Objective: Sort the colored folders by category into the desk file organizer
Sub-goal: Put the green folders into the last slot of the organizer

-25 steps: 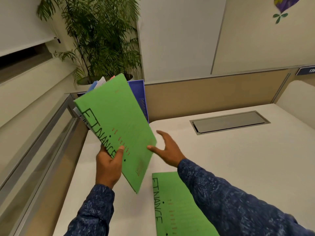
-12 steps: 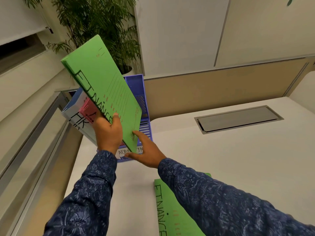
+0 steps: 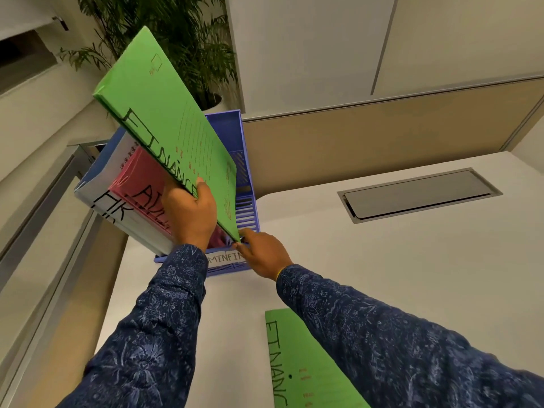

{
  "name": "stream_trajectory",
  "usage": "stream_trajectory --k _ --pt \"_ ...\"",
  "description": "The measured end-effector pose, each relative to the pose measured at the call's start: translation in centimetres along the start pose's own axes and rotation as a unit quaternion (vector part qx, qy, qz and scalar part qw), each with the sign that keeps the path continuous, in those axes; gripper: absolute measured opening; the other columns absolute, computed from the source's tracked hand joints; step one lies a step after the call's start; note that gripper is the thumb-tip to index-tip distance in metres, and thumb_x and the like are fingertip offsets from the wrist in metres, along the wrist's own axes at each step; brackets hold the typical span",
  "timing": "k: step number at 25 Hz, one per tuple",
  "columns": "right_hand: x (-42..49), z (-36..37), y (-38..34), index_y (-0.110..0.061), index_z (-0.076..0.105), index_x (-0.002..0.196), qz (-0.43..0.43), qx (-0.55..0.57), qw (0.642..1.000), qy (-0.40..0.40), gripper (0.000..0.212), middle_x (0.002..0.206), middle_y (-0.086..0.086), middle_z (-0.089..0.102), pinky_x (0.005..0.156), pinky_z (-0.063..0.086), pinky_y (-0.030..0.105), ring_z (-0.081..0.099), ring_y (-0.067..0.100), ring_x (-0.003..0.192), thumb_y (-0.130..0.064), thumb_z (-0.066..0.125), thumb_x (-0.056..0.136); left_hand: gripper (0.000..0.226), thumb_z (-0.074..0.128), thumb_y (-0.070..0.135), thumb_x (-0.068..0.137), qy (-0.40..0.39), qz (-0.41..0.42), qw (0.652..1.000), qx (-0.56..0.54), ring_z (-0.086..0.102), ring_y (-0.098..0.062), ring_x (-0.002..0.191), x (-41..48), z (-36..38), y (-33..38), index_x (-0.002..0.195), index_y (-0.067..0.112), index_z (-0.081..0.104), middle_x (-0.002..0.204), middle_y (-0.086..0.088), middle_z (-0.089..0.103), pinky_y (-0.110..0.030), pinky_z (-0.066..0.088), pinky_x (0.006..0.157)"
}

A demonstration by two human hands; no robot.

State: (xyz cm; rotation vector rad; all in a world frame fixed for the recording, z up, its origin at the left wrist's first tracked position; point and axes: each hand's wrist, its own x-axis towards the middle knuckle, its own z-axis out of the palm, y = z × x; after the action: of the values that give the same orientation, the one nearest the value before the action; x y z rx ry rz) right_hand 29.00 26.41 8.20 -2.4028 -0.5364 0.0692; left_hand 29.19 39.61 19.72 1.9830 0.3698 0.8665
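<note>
I read: raised green folder (image 3: 164,113) FINANCE; white folder (image 3: 117,219) HR; organizer label (image 3: 225,258) MINFIN; green folder (image 3: 303,363) before the organizer (image 3: 232,131) FINANC.

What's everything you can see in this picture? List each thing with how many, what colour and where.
desk: 1, white, fills the foreground.
file organizer: 1, blue, at the desk's back left.
FINANCE folders: 2, green; held folder tilted over the file organizer, lying folder flat on the desk at the bottom edge.
pink folder: 1, in the file organizer, leaning left.
HR folder: 1, white and blue, leftmost in the file organizer.
cable hatch: 1, grey, set into the desk, right.
potted palm: 1, green, behind the file organizer.
partition panel: 1, beige, behind the desk.
hands: 2, dark blue patterned sleeves; left hand grips the held folder's lower edge, right hand at its bottom corner, grip unclear.
</note>
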Motion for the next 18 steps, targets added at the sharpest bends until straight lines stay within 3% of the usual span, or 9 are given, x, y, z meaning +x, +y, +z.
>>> stream_trajectory --k 2,4,11,15,18 --pt "0.5 -0.2 0.1 -0.008 0.056 0.099 0.001 -0.027 0.999 0.019 0.032 0.083 0.018 0.066 0.056 0.032 0.037 0.057 0.039 0.074 -0.038 0.044 0.099 0.043 0.058 0.030 0.087 0.002 0.003 1.000 0.018 0.048 -0.026 0.049 0.5 0.6 -0.7 0.070 -0.009 0.057 0.060 -0.012 0.054 -0.025 0.034 0.050" --pt "1.0 0.0 0.0 -0.007 0.058 0.093 0.008 -0.061 0.998 0.024 0.032 0.082 0.019 0.065 0.056 0.030 0.037 0.057 0.040 0.073 -0.036 0.046 0.099 0.048 0.056 0.032 0.085 -0.004 0.024 0.999 0.033 0.062 -0.037 0.066 0.9 1.2 -1.3 0.088 -0.015 0.060 0.076 -0.022 0.064 -0.033 0.043 0.052" --pt "2.5 0.6 -0.6 -0.005 0.064 0.101 0.042 -0.080 0.996 -0.006 0.031 0.096 0.020 0.067 0.067 0.051 0.041 0.061 0.040 0.084 -0.033 0.053 0.095 0.052 0.052 0.033 0.081 -0.029 -0.003 0.999 0.032 0.063 -0.039 0.087 0.2 2.4 -2.3 0.102 -0.014 0.057 0.096 -0.025 0.063 -0.047 0.054 0.071" --pt "2.2 0.6 -0.7 -0.004 0.060 0.100 0.043 -0.085 0.995 -0.003 0.032 0.096 0.020 0.066 0.061 0.039 0.037 0.060 0.041 0.084 -0.033 0.049 0.097 0.038 0.056 0.018 0.080 -0.030 -0.032 0.999 0.029 0.061 -0.031 0.086 -1.0 2.8 -2.5 0.106 -0.008 0.055 0.098 -0.017 0.063 -0.037 0.054 0.070" --pt "2.0 0.7 -1.0 -0.005 0.057 0.100 0.043 -0.076 0.996 0.001 0.031 0.097 0.019 0.066 0.062 0.039 0.038 0.061 0.040 0.083 -0.035 0.049 0.097 0.036 0.056 0.010 0.079 -0.033 -0.034 0.999 0.015 0.058 -0.028 0.084 -2.1 2.7 -2.6 0.113 -0.003 0.051 0.099 -0.013 0.061 -0.028 0.048 0.067"
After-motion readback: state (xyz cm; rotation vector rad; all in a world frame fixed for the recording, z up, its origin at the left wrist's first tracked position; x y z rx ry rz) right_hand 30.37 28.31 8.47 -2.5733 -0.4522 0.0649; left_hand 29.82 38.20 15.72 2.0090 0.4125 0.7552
